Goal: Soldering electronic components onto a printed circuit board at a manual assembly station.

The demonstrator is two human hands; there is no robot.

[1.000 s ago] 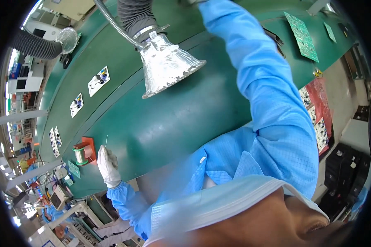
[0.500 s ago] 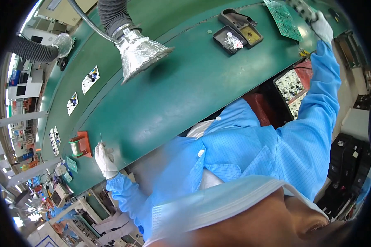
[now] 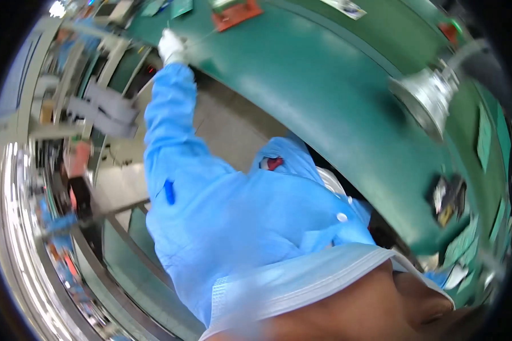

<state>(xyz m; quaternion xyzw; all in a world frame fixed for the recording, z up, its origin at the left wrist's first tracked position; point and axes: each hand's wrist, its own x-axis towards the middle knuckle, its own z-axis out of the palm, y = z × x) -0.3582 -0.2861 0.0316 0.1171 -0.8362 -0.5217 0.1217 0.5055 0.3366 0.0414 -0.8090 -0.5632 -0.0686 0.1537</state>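
My left hand [image 3: 171, 46] wears a white glove and reaches out on a long blue sleeve to the far edge of the green bench [image 3: 324, 91]. Its fingers look closed on a thin wire [image 3: 168, 28] that sticks up from the fist. An orange-red holder [image 3: 236, 13] lies on the bench just to the right of that hand. My right hand is out of view; only the blue coat and a face mask fill the lower middle. The picture is blurred and strongly turned.
A silver funnel-shaped fume hood [image 3: 429, 105] hangs over the bench at the right. A black stand [image 3: 446, 196] and green circuit boards [image 3: 484, 136] lie near the right rim. A grey chair [image 3: 105, 108] stands on the floor at the left.
The view has swung sharply: the bench moved from left to top right. My left hand keeps its place by the orange-red holder. My right arm, stretched to the far boards before, has left the picture.
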